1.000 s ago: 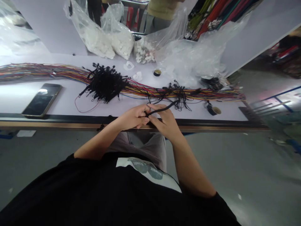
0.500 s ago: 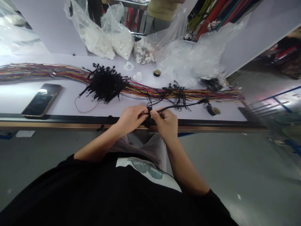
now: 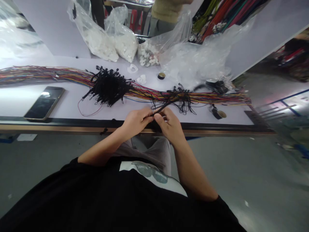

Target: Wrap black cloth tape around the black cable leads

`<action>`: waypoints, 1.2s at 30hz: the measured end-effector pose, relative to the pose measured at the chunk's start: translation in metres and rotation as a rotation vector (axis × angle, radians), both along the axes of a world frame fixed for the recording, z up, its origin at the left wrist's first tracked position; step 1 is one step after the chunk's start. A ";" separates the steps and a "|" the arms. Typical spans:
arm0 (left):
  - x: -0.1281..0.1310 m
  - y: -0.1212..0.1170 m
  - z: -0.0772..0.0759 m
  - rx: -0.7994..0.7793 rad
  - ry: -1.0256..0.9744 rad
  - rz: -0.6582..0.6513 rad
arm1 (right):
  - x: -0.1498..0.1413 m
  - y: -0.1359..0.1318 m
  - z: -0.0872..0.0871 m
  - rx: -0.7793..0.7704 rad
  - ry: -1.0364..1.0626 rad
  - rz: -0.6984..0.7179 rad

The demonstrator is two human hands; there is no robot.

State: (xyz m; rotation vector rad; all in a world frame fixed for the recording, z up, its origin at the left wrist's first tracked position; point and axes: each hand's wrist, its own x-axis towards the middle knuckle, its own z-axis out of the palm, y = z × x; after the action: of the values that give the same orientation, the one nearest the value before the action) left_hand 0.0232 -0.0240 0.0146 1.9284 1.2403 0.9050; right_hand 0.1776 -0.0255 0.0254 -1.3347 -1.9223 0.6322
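And here's the left hand (image 3: 137,121), fingers pinched, forearm angling in, the right hand (image 3: 171,125) close beside it, thumb against curled fingers, both wrists low, both bare arms reaching forward and converging

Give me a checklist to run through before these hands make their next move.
1. Left hand gripping the black cable: ok, fingers closed at its near end.
2. Right hand steadying it: ok, thumb and fingers pinch it beside the left.
3. Cable's near end in sight: cannot tell, the fingers hide it.
4. Phone out of the way: ok, it lies well left of both hands.
5. Black leads neatly separated: not ok, they sprawl across the coloured wires.
6. Tape roll within reach: ok, probably, right of the right hand.
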 end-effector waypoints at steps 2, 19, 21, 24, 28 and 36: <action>0.000 0.000 0.000 -0.024 -0.016 -0.007 | 0.005 0.000 -0.003 -0.009 -0.075 0.086; 0.002 0.001 -0.002 -0.043 0.513 0.001 | -0.002 -0.003 0.000 0.234 -0.945 0.138; 0.002 0.001 -0.003 -0.054 0.624 0.017 | -0.001 -0.003 -0.005 0.269 -0.944 0.149; 0.004 0.003 -0.006 -0.049 0.688 0.031 | 0.001 -0.001 -0.010 0.321 -0.946 0.143; 0.004 0.010 -0.009 -0.040 0.636 -0.025 | 0.006 0.005 -0.013 0.312 -0.966 0.161; 0.007 0.016 -0.009 -0.073 0.502 -0.078 | 0.009 0.008 -0.009 0.304 -0.913 0.195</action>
State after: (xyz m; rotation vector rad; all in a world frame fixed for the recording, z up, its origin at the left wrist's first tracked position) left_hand 0.0298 -0.0080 0.0054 2.2029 1.4355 0.3333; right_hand 0.1865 -0.0176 0.0167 -1.3543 -2.7406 -0.2645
